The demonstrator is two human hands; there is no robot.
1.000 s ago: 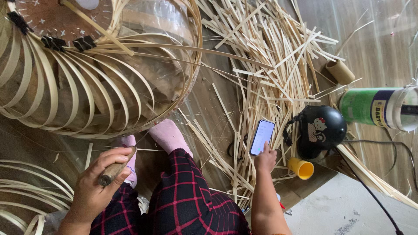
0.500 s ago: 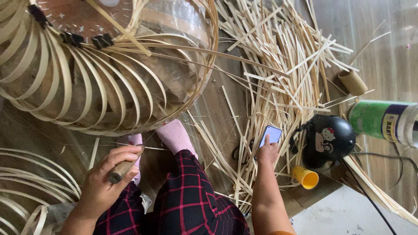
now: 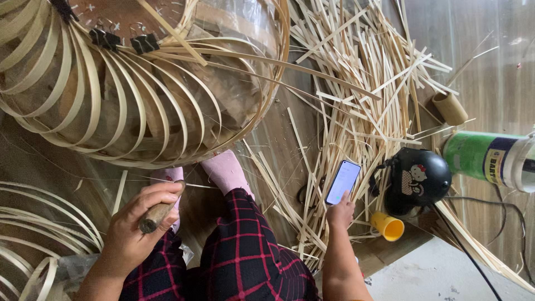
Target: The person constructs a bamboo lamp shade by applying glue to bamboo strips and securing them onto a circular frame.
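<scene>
My left hand (image 3: 131,237) grips a wooden handle (image 3: 157,213); my right hand (image 3: 340,212) touches the phone (image 3: 343,181); bamboo frame (image 3: 128,83) unfinished, I think

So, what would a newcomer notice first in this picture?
First the big round frame of bent bamboo strips at upper left, then the heap of loose strips on the floor to its right. Below, the right hand touches a phone, and the left hand grips a wooden handle.
</scene>
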